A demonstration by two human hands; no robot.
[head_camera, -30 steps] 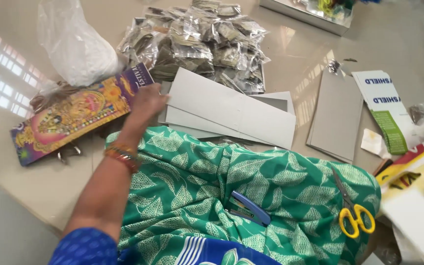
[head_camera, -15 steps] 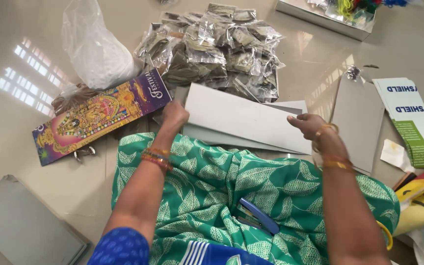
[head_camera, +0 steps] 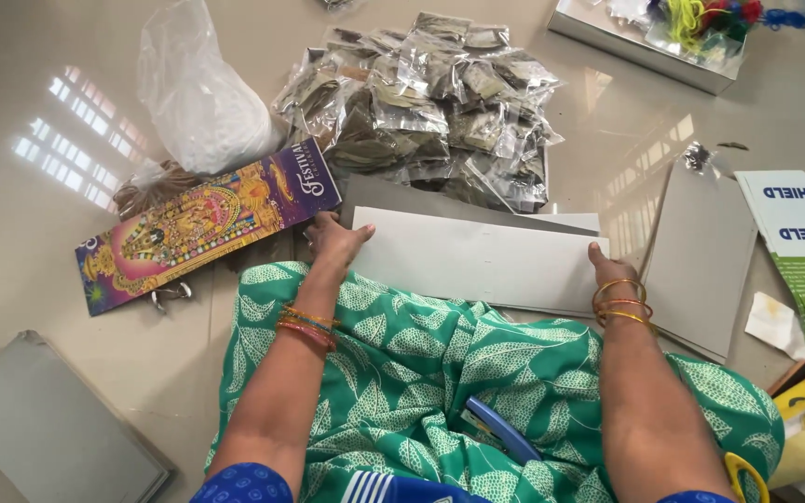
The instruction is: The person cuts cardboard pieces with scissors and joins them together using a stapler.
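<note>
A long pale grey cardboard sheet (head_camera: 477, 263) lies across my knees on top of other grey sheets. My left hand (head_camera: 333, 240) grips its left end, fingers on the edge. Its right end is held by my right hand (head_camera: 602, 265), thumb on top. Both wrists wear bangles. My lap is covered by green leaf-patterned cloth (head_camera: 421, 373), with a blue tool (head_camera: 500, 428) lying on it.
Behind the sheet lies a pile of clear plastic packets (head_camera: 430, 93); left of it are a white plastic bag (head_camera: 202, 102) and a colourful long box (head_camera: 207, 224). Right: grey board (head_camera: 701, 251), white-and-green carton (head_camera: 803, 251), yellow scissors handle (head_camera: 747, 470). A grey board (head_camera: 48, 428) lies lower left, a tray (head_camera: 645, 42) top right.
My right hand came in from the right and took the sheet's right end. My left hand stayed at the left end, and both now hold the sheet.
</note>
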